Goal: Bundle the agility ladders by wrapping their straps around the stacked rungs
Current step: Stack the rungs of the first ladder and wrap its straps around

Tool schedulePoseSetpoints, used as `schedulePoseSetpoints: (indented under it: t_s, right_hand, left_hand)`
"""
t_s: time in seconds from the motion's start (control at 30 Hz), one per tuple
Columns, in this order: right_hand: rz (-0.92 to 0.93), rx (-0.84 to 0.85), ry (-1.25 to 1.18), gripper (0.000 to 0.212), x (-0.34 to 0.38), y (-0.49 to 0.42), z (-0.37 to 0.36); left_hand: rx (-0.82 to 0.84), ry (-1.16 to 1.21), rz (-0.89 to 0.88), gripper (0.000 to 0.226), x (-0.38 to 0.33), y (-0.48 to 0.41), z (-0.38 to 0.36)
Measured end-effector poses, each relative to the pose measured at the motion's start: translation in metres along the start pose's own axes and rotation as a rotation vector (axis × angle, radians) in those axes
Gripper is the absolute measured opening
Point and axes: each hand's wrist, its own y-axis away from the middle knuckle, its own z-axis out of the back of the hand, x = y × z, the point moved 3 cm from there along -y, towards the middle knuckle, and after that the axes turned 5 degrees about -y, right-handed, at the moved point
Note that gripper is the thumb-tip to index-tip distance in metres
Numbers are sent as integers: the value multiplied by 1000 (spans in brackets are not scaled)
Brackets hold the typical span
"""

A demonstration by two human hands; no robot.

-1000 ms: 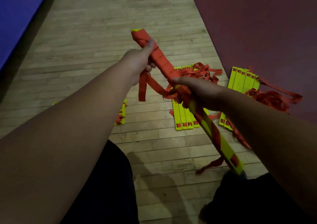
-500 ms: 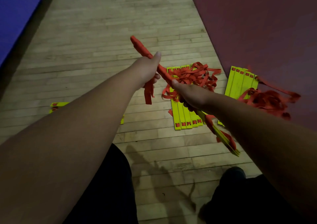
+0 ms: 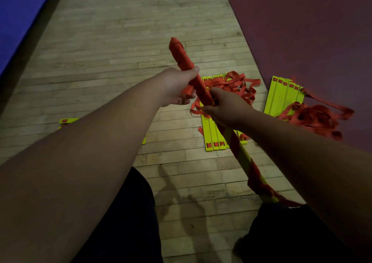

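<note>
I hold a stack of yellow ladder rungs [image 3: 244, 158] slanted in the air, its far half wound tight in red strap [image 3: 180, 54]. My left hand [image 3: 178, 86] grips the wrapped part with the thumb along it. Just below, my right hand [image 3: 223, 106] curls round the bundle and pinches a loop of red strap [image 3: 196, 109]. The near end of the stack shows yellow with loose red turns.
On the wooden floor lie two loose ladders: yellow rungs with tangled red straps in the middle [image 3: 231, 83] and at the right [image 3: 281, 97] on the dark red mat's [image 3: 302, 31] edge. Another yellow rung [image 3: 67, 120] peeks out behind my left forearm. A blue mat [image 3: 18, 11] lies far left.
The bundle swung down and then back up to a steeper slant. My right hand slid up the stack until it sat right below my left hand, with the strap loop drawn in.
</note>
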Motion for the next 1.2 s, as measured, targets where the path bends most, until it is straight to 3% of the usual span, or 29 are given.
schedulePoseSetpoints:
  t_s: [0.1, 0.2, 0.3, 0.43, 0.57, 0.83, 1.07, 1.2]
  right_hand:
    - [24, 13, 105, 32, 6, 2, -2]
    - [112, 22, 273, 59, 12, 5, -6]
    - [122, 20, 312, 72, 14, 6, -6]
    - [2, 12, 17, 43, 10, -3, 0]
    - [-79, -12, -267, 25, 8, -4, 4]
    - [89, -164, -15, 18, 25, -5, 2]
    - [127, -220, 204, 19, 54, -17, -12]
    - [133, -87, 80, 34, 83, -24, -30]
  left_hand:
    - [0, -15, 6, 45, -3, 2, -3]
    - [-8, -32, 12, 44, -1, 2, -3]
    - [-22, -29, 25, 29, 1, -2, -1]
    - [-15, 18, 60, 9, 1, -4, 3]
    - [-38, 156, 31, 26, -2, -9, 11]
    - [0, 266, -28, 51, -8, -4, 5]
    - [-164, 196, -57, 28, -21, 12, 22]
    - [-335, 72, -63, 23, -25, 25, 62]
